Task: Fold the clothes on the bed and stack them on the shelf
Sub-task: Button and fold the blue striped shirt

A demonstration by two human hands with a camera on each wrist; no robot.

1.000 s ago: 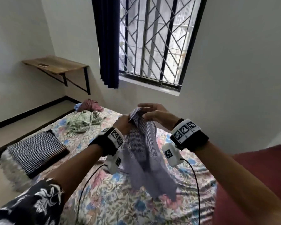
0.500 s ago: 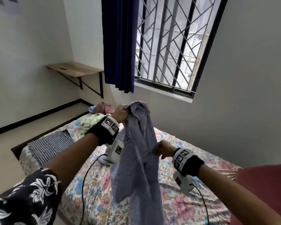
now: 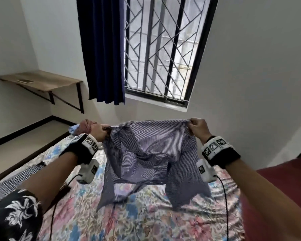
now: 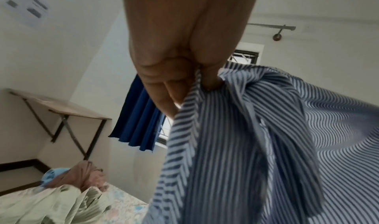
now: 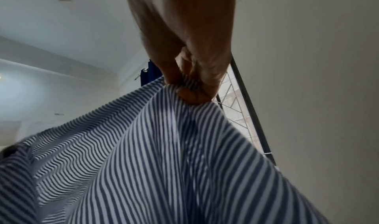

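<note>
A blue-and-white striped shirt [image 3: 151,153] hangs spread wide in the air above the floral bed [image 3: 146,214]. My left hand [image 3: 101,130] grips its top left corner, and the left wrist view shows the fingers bunching the striped shirt [image 4: 256,146] there. My right hand [image 3: 196,126] pinches the top right corner, thumb over the striped shirt [image 5: 164,162] in the right wrist view. The shirt's lower ends dangle just over the bedsheet. A wooden wall shelf [image 3: 40,80] stands at the far left.
A pink and light-blue heap of clothes [image 3: 83,126] lies at the bed's far end behind my left hand, with a pale green garment [image 4: 51,204] beside it. A folded checked garment [image 3: 16,178] lies at the bed's left edge. A barred window [image 3: 160,53] and dark blue curtain [image 3: 102,49] are ahead.
My hands moved apart and level, and the shirt that hung bunched from my left hand is now stretched flat between them. My right hand shifted from mid-shirt to the top right corner.
</note>
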